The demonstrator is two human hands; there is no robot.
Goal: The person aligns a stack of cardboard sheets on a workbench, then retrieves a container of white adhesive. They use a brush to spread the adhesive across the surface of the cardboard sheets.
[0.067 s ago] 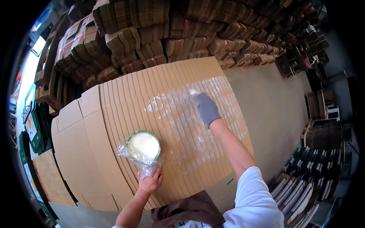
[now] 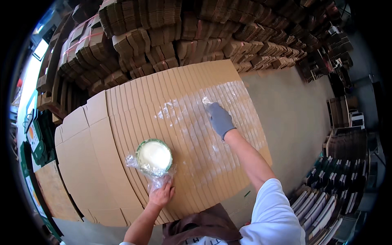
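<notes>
Your left hand (image 2: 161,194) is pinching the clear plastic bag (image 2: 151,175) around the white-filled bowl (image 2: 154,156), just beyond it, near the cardboard stack (image 2: 122,122)'s near edge. Your gloved right hand (image 2: 219,118) is pressing flat, fingers extended, on the glossy smeared patch (image 2: 196,118) toward the far right edge, grasping nothing.

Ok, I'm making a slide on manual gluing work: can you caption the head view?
Gloved right hand spreads white paste over fanned cardboard sheets; bare left hand steadies a plastic-lined bowl.
</notes>
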